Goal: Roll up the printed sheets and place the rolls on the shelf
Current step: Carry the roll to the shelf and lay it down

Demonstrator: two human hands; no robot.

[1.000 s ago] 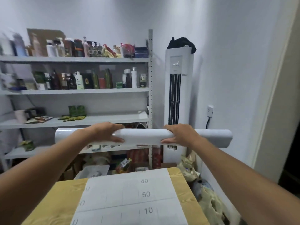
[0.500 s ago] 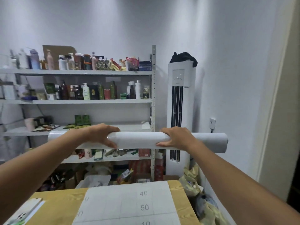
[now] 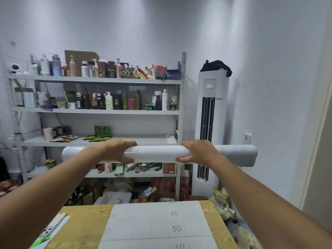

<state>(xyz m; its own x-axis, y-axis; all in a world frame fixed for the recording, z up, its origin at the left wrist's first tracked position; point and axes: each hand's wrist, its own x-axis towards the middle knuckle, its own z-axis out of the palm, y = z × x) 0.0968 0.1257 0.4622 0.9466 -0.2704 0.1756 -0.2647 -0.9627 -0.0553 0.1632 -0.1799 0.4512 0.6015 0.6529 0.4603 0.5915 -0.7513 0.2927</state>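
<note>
Both hands are up in front of the shelving unit (image 3: 181, 112), gripping one white paper roll (image 3: 158, 153) from above. Left hand (image 3: 116, 151): fingers over the top, thumb underneath, wrapped round the roll left of its middle. Right hand (image 3: 197, 152): same grip, right of the middle. A bare stretch of roll shows between the two hands.

Roll is held level in the air in front of the shelving unit, just under the front edge of the unit's third board from the top as seen from the head camera; can't tell if it touches the unit. Its left end overlaps the unit's left half, its right end sticks out past the unit's right post.

On that third board: cup (image 3: 48, 134) toward the left, green packets (image 3: 98, 139) near the middle. The unit's top two boards are packed with bottles (image 3: 107, 100) and boxes.

Just right of the unit stands a white tower air conditioner (image 3: 210, 114), display reading 22, with a black cloth (image 3: 216, 66) on top; the roll's right end crosses in front of it. Further right of the unit is a wall socket (image 3: 247, 138).

Nearer the camera than the unit is a yellow wood-grain table (image 3: 84, 221) with a printed sheet (image 3: 158, 225) lying flat on it, grid lines and numbers 40, 50, 10 showing. Phone (image 3: 52, 229) lies back up at the table's left edge, below the unit's left half in view.
</note>
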